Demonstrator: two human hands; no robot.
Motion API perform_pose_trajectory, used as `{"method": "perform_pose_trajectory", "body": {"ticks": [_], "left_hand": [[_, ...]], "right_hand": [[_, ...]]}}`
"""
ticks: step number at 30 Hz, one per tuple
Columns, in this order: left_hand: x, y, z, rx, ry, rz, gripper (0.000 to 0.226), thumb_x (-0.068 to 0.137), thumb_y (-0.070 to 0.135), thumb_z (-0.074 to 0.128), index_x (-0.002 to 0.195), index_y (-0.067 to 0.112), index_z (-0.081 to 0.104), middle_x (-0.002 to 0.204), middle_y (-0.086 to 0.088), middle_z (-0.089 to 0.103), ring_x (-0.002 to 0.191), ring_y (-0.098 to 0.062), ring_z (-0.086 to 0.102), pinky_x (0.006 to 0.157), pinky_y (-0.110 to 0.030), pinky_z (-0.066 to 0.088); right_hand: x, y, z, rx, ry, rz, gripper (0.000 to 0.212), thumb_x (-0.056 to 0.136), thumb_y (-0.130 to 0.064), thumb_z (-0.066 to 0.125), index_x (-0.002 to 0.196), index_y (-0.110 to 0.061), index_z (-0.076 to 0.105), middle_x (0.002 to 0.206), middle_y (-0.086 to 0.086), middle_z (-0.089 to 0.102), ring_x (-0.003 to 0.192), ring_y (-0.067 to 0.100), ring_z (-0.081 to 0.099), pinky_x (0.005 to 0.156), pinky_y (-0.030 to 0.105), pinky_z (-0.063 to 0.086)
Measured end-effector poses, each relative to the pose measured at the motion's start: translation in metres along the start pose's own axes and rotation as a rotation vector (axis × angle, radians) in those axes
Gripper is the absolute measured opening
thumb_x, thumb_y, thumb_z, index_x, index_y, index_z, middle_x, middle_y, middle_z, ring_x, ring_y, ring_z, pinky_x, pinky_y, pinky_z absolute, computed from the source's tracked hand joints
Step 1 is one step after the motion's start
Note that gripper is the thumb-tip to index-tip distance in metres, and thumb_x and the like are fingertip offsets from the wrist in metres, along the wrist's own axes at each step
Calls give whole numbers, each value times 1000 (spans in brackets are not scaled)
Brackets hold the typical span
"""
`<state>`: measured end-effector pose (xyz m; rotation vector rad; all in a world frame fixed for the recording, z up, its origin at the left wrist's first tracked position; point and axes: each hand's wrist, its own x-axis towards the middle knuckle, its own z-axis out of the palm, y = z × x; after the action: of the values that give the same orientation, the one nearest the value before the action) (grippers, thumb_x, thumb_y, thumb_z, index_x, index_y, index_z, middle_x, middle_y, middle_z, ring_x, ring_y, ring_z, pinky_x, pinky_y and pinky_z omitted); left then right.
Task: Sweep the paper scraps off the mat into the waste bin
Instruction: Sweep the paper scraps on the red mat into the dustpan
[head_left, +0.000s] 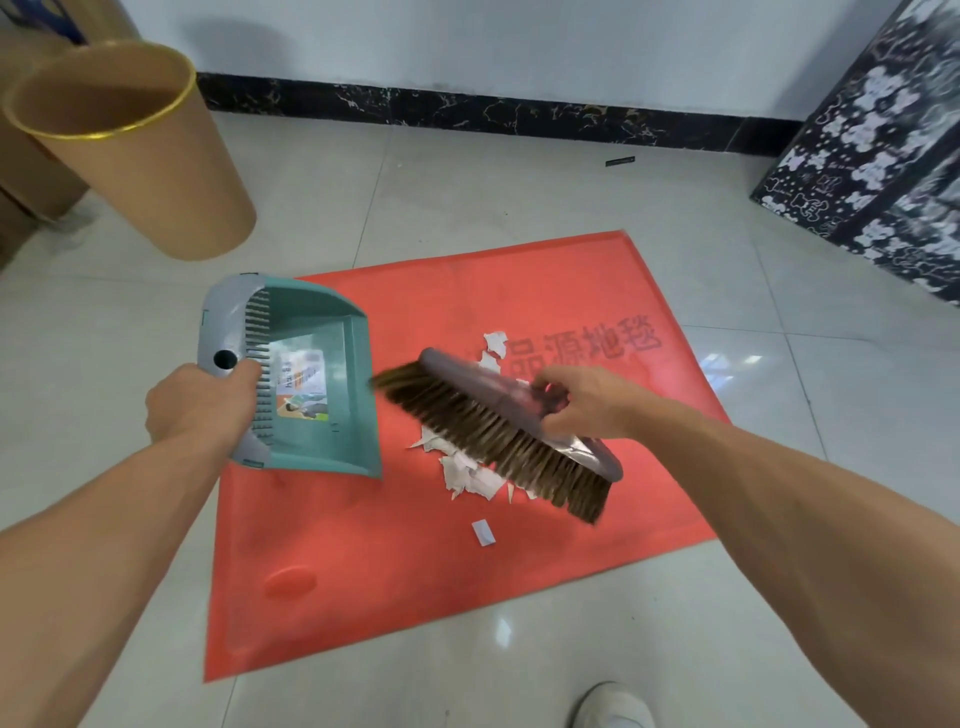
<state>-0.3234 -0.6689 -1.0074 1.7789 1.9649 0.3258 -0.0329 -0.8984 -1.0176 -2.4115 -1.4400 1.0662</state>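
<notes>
left hand (200, 402) grips the dustpan (306, 379) by its handle, mouth over the mat's (415, 571) left edge to catch paper scraps (470, 473) at mid-mat. right hand (584, 400) wraps the brush (498, 431), bristles toward the pan. waste bin (130, 150) waits off the mat's far-left corner.

1 red mat (415, 597). 1 teal dustpan (317, 325). 1 brush (488, 431). 1 tan waste bin (156, 182). 2 hands: left hand (195, 402), right hand (587, 402). paper scraps (467, 475): one heap mid-mat, overlapping, can't count; 1 lone scrap (483, 533) nearer the mat's front edge. 1 white shoe (615, 706). 1 patterned black box (883, 156). 1 dark strip (620, 161) on the floor (571, 197).
</notes>
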Motion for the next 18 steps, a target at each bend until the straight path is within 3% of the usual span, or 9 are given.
{"method": "perform_pose_trajectory", "body": {"ticks": [4, 9, 13, 15, 18], "left_hand": [[3, 0, -6, -5, 24, -17, 50, 85, 43, 53, 104, -2, 62, 103, -24, 64, 89, -41, 60, 69, -40, 45], [6, -9, -11, -2, 34, -35, 50, 85, 45, 53, 104, -1, 62, 102, -23, 64, 89, -41, 61, 73, -42, 49], [6, -14, -10, 2, 33, -50, 50, 84, 43, 53, 105, -1, 61, 103, -23, 64, 83, -38, 57, 71, -41, 47], [5, -15, -8, 1, 28, -49, 50, 84, 43, 53, 106, -2, 60, 103, -23, 64, 80, -35, 53, 69, -39, 45], [4, -16, -5, -2, 21, -49, 50, 85, 42, 54, 106, -2, 60, 103, -24, 64, 80, -35, 52, 68, -39, 43]], "right_hand": [[4, -16, 9, -57, -234, -61, 37, 79, -20, 64, 115, -27, 59, 99, -7, 62, 90, 17, 59, 67, 24, 44], [12, -32, 29, -229, -360, -149, 38, 79, -18, 62, 115, -29, 61, 88, -14, 56, 84, 14, 55, 64, 28, 41], [16, -43, 46, -362, -449, -187, 38, 80, -15, 61, 116, -26, 62, 95, -6, 59, 90, 18, 57, 77, 34, 51], [19, -44, 50, -396, -425, -184, 32, 81, -12, 61, 111, -23, 63, 91, -5, 59, 87, 19, 58, 77, 37, 54], [26, -42, 45, -432, -253, -214, 26, 78, -8, 57, 100, -20, 64, 81, -3, 57, 79, 21, 56, 62, 33, 47]]}}
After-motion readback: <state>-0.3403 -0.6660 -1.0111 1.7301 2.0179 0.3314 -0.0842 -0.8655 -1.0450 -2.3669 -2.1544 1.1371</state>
